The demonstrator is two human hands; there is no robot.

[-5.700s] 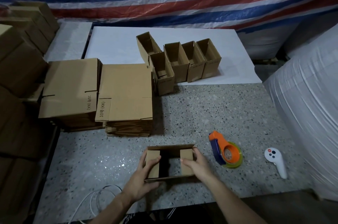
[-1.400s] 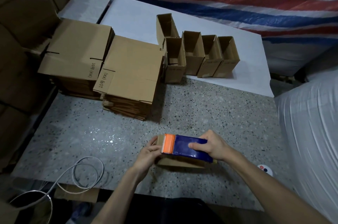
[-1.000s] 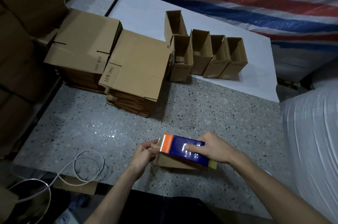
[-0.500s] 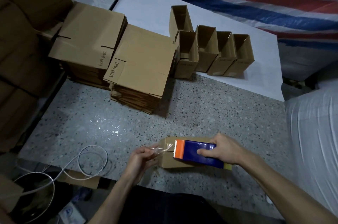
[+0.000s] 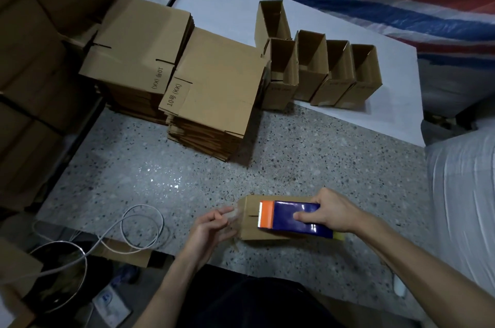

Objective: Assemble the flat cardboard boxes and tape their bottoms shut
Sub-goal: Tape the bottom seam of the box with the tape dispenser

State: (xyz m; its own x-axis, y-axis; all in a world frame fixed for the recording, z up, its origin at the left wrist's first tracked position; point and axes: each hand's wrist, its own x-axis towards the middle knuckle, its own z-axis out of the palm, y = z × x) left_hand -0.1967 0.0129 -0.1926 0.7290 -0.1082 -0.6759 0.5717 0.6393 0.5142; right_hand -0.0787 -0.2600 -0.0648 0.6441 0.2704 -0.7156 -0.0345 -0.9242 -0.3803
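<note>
Now the step in hand seems to be taping the bottom seam of one small box (image 5: 247,230). It lies on the speckled table (image 5: 294,161), close to the front edge, with its closed flaps turned up. The right hand (image 5: 332,211) grips the blue and orange tape dispenser (image 5: 292,219), fingers curled over its body. The dispenser rests on top of the box, and its toothed orange end points to the left. The left hand (image 5: 209,228) reaches to the left end of the box, where a piece of clear tape (image 5: 235,218) shows faintly. Its fingers look almost straight, but this part is blurred, so one cannot tell whether they pinch the tape or only press it.

To do this well, the person should probably fix the tape end firmly on the left end wall first. Then the dispenser goes to the right along the middle slit, low and with the tape tight, so that no wrinkle comes. The tape should pass a little over the far edge before it is cut. The box looks light and may slide, so the left hand should hold it down. Further back, a pile of flat boxes (image 5: 219,86) and a row of finished boxes (image 5: 334,70) stand well apart from the work.
</note>
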